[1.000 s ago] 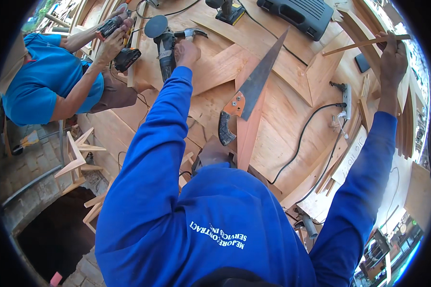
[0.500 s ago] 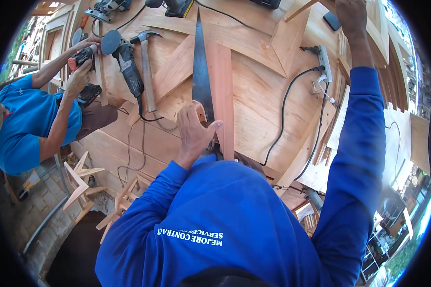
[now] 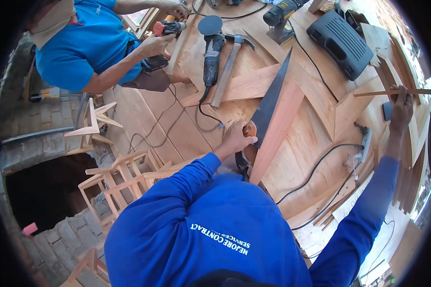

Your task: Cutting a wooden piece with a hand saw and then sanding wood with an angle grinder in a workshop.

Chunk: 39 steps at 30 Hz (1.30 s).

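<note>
Handsaw (image 3: 268,107) lay along a reddish board (image 3: 277,131), off centre toward 2 o'clock, tip pointing to 1. Left hand (image 3: 235,142) was half-curled over the saw's handle end, thumb out; can't tell if it gripped. Right hand (image 3: 401,112), near 3 o'clock, had fingers closed on a thin wooden strip (image 3: 373,93). Hammer (image 3: 226,74), grinder (image 3: 212,60) at 12.

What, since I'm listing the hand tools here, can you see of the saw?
The saw has a long, dark, metallic-looking blade tapering to a point, and a handle with orange and black parts. Its teeth are too small to make out. It points away and slightly right, alongside a pinkish board; whether it overlaps that board is unclear. The left hand is at the handle, partly hiding it, its thumb near the blade's base.
</note>
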### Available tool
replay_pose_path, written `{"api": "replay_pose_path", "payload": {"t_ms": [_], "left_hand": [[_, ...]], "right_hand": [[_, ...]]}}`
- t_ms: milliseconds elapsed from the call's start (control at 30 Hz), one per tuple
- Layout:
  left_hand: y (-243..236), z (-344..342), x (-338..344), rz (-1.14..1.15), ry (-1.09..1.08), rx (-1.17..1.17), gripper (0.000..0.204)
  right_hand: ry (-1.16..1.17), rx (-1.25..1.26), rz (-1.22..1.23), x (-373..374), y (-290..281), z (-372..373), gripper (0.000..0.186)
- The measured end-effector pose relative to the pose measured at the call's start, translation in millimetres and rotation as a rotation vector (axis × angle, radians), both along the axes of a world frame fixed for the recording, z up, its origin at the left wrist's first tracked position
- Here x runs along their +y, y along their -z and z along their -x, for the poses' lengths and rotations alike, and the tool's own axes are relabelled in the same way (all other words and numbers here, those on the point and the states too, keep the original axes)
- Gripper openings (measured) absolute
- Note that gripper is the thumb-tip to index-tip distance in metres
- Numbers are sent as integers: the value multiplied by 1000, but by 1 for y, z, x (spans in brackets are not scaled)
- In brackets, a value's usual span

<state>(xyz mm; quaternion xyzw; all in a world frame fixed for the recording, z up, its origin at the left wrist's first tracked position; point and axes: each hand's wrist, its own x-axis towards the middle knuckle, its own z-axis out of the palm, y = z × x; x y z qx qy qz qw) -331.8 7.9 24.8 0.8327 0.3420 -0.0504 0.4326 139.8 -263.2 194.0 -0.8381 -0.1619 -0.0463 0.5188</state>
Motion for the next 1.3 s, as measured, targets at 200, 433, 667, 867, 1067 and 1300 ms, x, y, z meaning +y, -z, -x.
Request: {"api": "replay_pose_path", "payload": {"t_ms": [200,433,667,867,1067,1300], "left_hand": [[-8,-15,-1,341,1,-18,42],[-19,0,11,478,-42,-157,46],[-58,-20,12,422,122,-209,63],[-15,-93,-89,552,289,-351,69],[-3,-95,-133,590,243,-208,68],[-15,-114,-140,736,137,-192,67]], "right_hand": [[-116,-206,52,-34,5,-23,42],[-158,132,-457,41,-22,-7,66],[-185,874,-918,44,-69,19,63],[-37,351,-627,60,-42,18,62],[19,80,-463,49,-23,-5,63],[56,62,-457,50,-23,-7,67]]}}
